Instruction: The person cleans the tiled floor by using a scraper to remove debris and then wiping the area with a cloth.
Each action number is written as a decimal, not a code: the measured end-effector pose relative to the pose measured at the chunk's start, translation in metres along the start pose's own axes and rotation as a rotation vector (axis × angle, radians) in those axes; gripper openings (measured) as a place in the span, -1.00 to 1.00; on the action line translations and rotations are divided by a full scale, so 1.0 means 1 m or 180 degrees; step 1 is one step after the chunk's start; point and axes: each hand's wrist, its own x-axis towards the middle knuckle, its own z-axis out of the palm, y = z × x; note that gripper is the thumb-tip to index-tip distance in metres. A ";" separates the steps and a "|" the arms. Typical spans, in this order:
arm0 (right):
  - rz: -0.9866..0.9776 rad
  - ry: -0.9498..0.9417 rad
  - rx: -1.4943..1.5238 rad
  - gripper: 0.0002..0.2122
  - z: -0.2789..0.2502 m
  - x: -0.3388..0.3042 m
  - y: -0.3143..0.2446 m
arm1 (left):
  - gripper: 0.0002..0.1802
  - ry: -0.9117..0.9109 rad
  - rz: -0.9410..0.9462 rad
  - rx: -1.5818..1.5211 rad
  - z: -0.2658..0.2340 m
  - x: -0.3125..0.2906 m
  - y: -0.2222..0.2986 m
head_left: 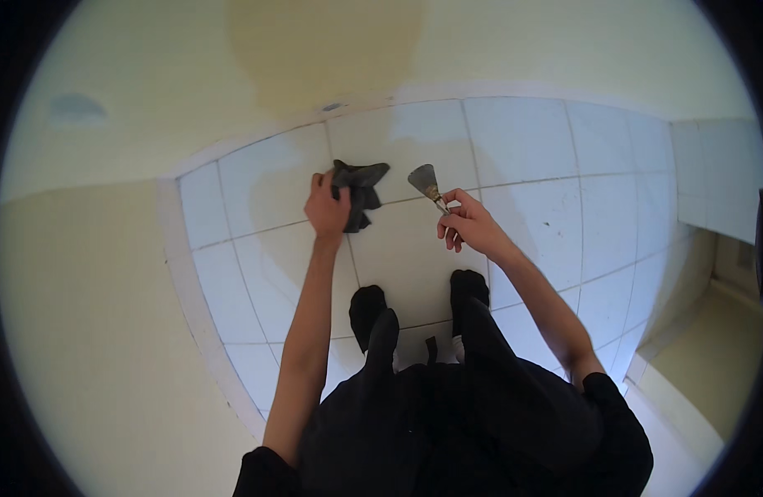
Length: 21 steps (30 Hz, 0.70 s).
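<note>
Tiled floor [522, 137]; scraper [434, 192] aslant, blade [423, 177] pointing forward-left.

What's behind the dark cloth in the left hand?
White floor tiles show around the dark cloth. The patch directly behind it and the left hand is covered, so can't be seen.

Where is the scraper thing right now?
In the head view, the scraper is in the right hand, to the right of the dark cloth held in the left hand, seen against the white floor tiles.
</note>
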 end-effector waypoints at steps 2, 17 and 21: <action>0.0232 -0.0163 -0.0079 -0.82 0.002 0.004 -0.006 | -0.53 -0.0053 0.0259 -0.0003 0.008 -0.008 0.009; -0.0567 -0.0548 -0.3765 -0.77 0.007 0.078 -0.082 | -0.39 -0.1072 0.2228 0.0197 0.010 -0.001 -0.004; -0.0396 -0.0444 -0.1550 -0.81 0.051 0.141 -0.069 | -0.39 -0.0953 0.2208 0.0264 0.006 0.000 -0.008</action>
